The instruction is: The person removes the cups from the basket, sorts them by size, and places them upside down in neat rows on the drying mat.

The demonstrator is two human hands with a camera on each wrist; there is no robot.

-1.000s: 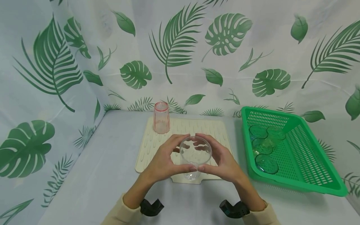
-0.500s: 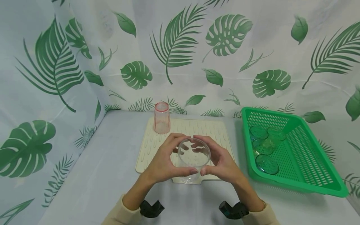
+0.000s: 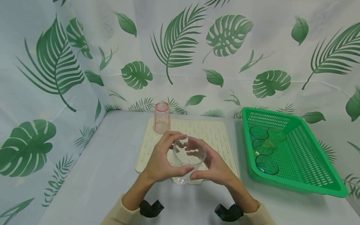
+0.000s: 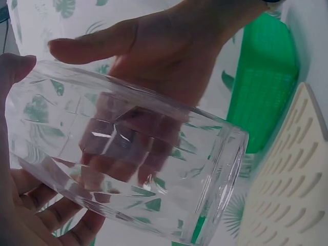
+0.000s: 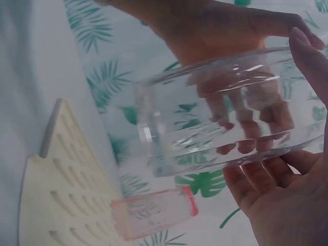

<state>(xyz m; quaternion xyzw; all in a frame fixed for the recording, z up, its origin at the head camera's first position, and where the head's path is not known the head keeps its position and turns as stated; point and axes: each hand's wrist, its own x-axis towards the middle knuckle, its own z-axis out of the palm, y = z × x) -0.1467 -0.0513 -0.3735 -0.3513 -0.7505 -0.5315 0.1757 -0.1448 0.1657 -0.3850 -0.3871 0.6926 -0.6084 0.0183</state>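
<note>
A clear glass is held between my two hands in the head view, tilted, its wide rim turned up toward me. My left hand grips its left side, thumb across the front. Around the right side curve the fingers of my right hand, with the thumb low in front of the glass. Faceted walls and a thick base show on the glass in the left wrist view. Behind, a pink-tinted tumbler stands on the cream drying mat; whether the right thumb touches the glass, I cannot tell.
On the right stands a green plastic basket with several tinted glasses along its left side. A white curtain with green leaf prints rises behind the white table.
Both hands and the clear glass have shifted slightly left. The right thumb has come down and left, away from its place at the left thumb's tip. The pink tumbler and basket have stayed put.
</note>
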